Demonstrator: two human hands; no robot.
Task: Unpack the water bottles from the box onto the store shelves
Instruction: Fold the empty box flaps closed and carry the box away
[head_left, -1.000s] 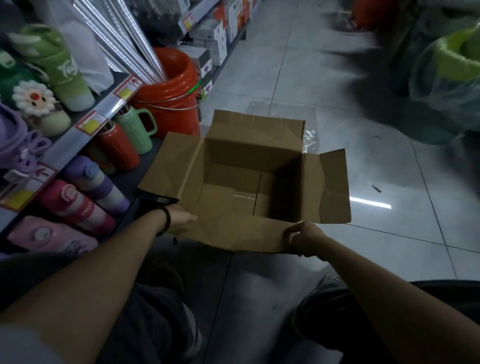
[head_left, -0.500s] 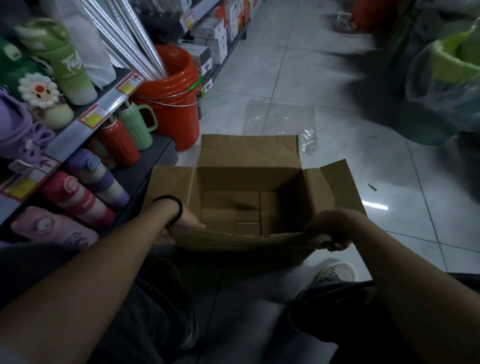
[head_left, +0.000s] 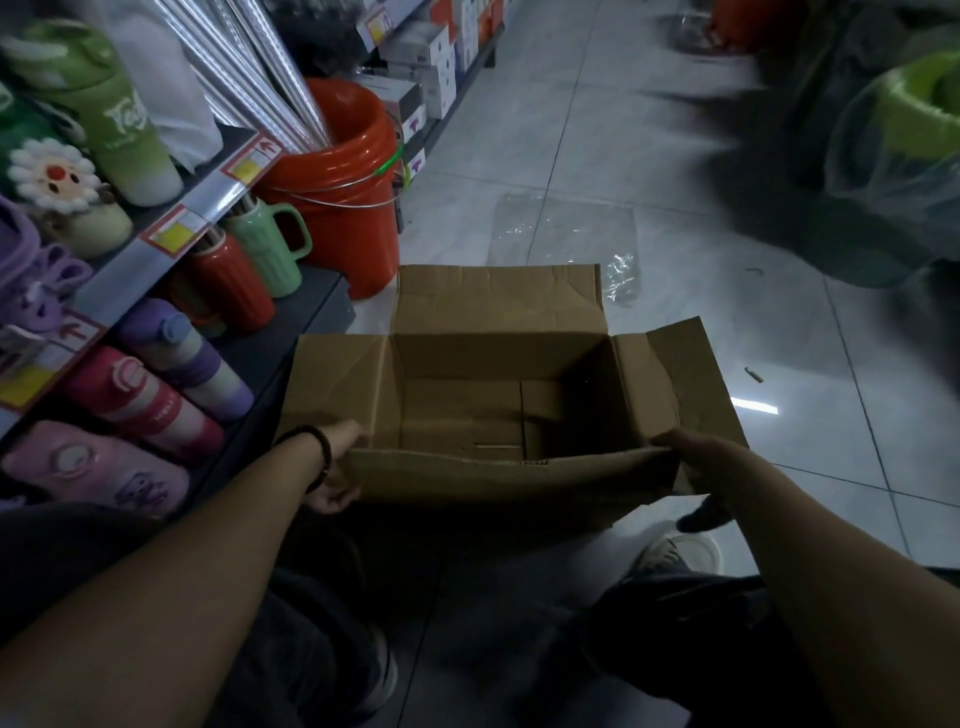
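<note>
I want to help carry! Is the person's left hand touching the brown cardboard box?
Touching. The head view shows the left hand gripping the near-left edge of the brown cardboard box, with no gap between them.

left hand (head_left: 332, 467) and right hand (head_left: 696, 457) grip the near flap of the box (head_left: 467, 364), but i can't see the fingertips; cardboard covers them. the box's near-right inside corner is too dark to make out. green tub (head_left: 914, 104) top right is motion-smeared and cut by the edge. price tags (head_left: 244, 166) unreadable. pink bottle (head_left: 93, 467) runs off the left edge.
</note>
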